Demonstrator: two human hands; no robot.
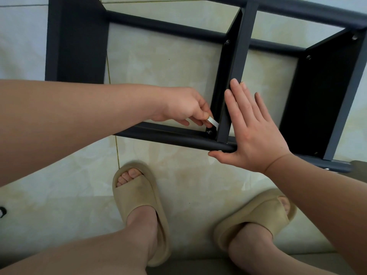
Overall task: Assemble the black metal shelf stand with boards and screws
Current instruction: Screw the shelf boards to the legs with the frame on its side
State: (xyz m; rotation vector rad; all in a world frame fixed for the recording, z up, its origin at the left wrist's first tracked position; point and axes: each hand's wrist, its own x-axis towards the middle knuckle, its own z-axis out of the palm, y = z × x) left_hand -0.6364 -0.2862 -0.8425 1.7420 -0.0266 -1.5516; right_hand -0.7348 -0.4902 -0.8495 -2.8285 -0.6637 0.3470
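Glossy cream marbled floor tiles [83, 191]

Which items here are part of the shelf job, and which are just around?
On the job: black metal shelf frame, black middle board, small silver flat wrench, black screw, left hand gripping the wrench, right hand flat on the board.
Just around: beige foam slippers, black-and-white object at left edge, pale tiled floor.

Pale marbled floor tiles [178, 185], tan open-toed slipper [139, 205] on them, matching slipper [264, 213] well to its right, angled outward, gold grout line [117, 151] just beyond its toe, small black-and-white object [2, 212] far to its left, cut by the frame edge.
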